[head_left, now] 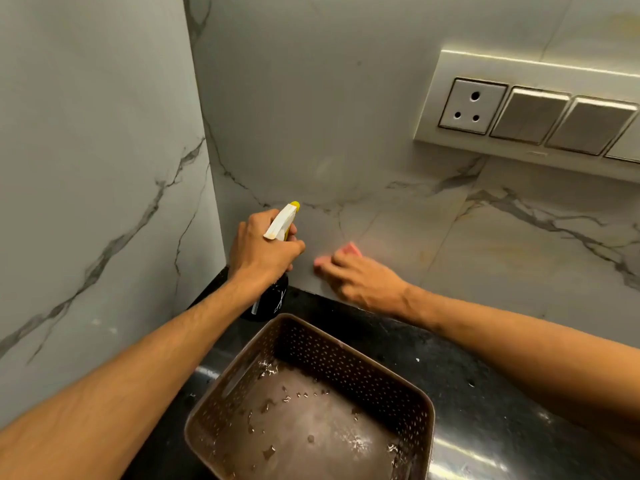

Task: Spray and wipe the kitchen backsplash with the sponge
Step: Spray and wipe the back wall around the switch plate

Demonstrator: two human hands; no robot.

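Two hands are seen, both bare, both up at the wall.

One spray bottle (281, 223) is gripped by the left hand (263, 252), fingers curled round the neck under the white trigger head. The yellow nozzle is aimed at the backsplash (346, 116), close to the inside corner. The dark bottle body is seen below the wrist. Whether its base is touching the countertop (485, 393) cannot be told.

One pink sponge (352, 249) is pressed against the backsplash by the right hand (360, 282), low on the wall, just above the counter edge and just right of the bottle. The fingers are laid fairly flat over it, and only its top corner is exposed. The hand is motion-blurred, so thumb placement cannot be told.

One brown perforated basket (346, 372) is set on the black countertop between the two forearms. Nothing but scattered water droplets is seen on its floor.

One switch plate (519, 74) is mounted on the backsplash at upper right. One three-pin socket (472, 105) and two full rocker switches (530, 116) are counted on it. A further module is cut off by the frame edge.

Grey-veined marble is seen on both the backsplash and the side wall (86, 168).
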